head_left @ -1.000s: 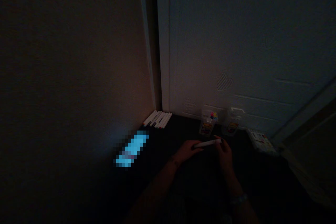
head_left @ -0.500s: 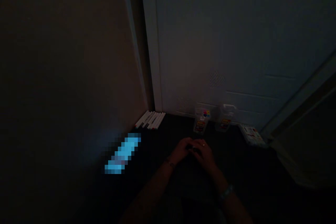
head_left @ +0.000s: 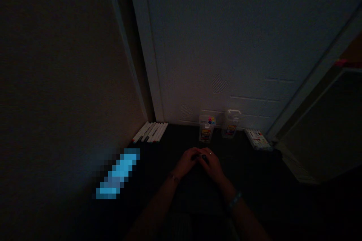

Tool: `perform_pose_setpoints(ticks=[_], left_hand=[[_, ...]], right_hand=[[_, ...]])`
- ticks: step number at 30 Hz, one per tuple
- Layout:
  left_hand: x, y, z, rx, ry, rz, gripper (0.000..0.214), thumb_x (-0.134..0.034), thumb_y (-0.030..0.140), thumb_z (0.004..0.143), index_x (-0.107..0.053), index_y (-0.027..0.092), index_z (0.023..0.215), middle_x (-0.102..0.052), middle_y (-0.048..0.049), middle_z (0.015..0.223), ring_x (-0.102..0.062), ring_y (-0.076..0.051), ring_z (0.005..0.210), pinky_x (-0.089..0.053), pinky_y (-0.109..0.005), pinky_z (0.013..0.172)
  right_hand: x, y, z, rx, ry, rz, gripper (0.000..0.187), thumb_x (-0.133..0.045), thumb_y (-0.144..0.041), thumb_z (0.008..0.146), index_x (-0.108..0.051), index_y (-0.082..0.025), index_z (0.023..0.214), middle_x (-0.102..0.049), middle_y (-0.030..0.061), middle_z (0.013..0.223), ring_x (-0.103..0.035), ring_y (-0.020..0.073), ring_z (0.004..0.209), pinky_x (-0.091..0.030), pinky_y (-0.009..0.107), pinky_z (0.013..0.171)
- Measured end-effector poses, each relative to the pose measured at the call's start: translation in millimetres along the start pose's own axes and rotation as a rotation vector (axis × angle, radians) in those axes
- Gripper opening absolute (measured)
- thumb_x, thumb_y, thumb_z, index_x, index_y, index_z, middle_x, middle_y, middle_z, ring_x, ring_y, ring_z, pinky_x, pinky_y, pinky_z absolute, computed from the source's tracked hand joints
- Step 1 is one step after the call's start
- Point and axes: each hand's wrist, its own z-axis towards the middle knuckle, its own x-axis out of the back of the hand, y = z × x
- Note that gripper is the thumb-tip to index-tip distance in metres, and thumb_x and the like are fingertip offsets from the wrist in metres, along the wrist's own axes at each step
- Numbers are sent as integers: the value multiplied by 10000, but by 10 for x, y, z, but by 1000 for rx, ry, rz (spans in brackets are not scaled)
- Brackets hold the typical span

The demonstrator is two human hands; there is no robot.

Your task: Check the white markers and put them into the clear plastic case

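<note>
In the dim head view, my left hand [head_left: 188, 160] and my right hand [head_left: 211, 165] meet over the black tabletop, fingers curled and fingertips together. A small dark rounded thing [head_left: 204, 157] shows between them by my right thumb; its kind is too dark to tell. Beyond my fingers stands a clear plastic container [head_left: 206, 130] with a yellow-and-dark label and coloured dots on top. To its right is a second clear container [head_left: 230, 126] with a raised white handle. Several white markers [head_left: 151, 132] lie side by side at the back left.
A blurred bright blue screen-like panel [head_left: 118, 173] glows at the left. A flat pack with a colourful printed label [head_left: 258, 139] rests at the back right. Behind the tabletop [head_left: 181, 196] rises a pale wall panel [head_left: 215, 37] with striped hearts; a brown wall [head_left: 70, 83] borders the left.
The view has shifted a little, so the containers, markers and hands sit further left. My hands stay together; the dark rounded thing between them shows more clearly.
</note>
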Motion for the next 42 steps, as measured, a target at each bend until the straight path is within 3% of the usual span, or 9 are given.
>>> perform_pose_setpoints(ticks=[5,11,18,22,26,31,42], left_hand=[[-16,-38,11,-19,13,-27,317,-560,39,688,-646,200,946,-648,-41,1008,-568,-186,980,-402,-348,923],[-1,-12,-5,-6,-5,-17,271,-623,143,697,-636,191,963,-643,-47,1021,-573,-199,972,-411,-346,907],[66,192,-9,-17,-65,-62,475,-627,211,725,-526,239,1188,-591,-48,1171,-542,-203,1055,-388,-358,949],[57,179,-5,14,-75,-56,435,-626,197,722,-559,238,1149,-618,-37,1128,-556,-201,1034,-396,-355,941],[15,47,-8,57,-42,-39,391,-641,207,705,-593,211,1092,-633,-51,1095,-568,-210,1011,-416,-352,913],[7,19,-20,15,-52,10,326,-620,166,713,-612,205,1036,-622,-49,1107,-548,-198,1038,-384,-347,952],[25,60,-16,6,-73,33,282,-611,208,732,-620,209,1014,-635,-44,1047,-564,-193,991,-407,-328,910]], right_hand=[[-30,18,-14,-3,27,5,359,-509,-251,838,-522,-302,1193,-594,32,1049,-556,182,970,-446,314,844],[-9,11,-16,-97,80,40,384,-538,-323,821,-492,-285,1200,-613,20,1087,-580,178,979,-444,298,854],[-2,58,-40,-183,148,72,266,-596,-369,780,-536,-216,990,-648,23,856,-618,160,764,-468,254,694],[29,50,-35,-151,152,53,207,-605,-365,775,-585,-212,913,-647,35,854,-607,169,782,-465,275,723],[66,9,-22,-74,155,49,235,-621,-335,767,-615,-234,979,-651,47,949,-592,191,884,-460,318,791],[71,-5,-21,31,99,65,229,-576,-279,805,-615,-267,1031,-645,39,1037,-575,202,967,-416,385,887],[94,33,-25,35,90,103,237,-574,-231,791,-618,-272,1021,-642,32,1013,-562,195,944,-437,361,831]])
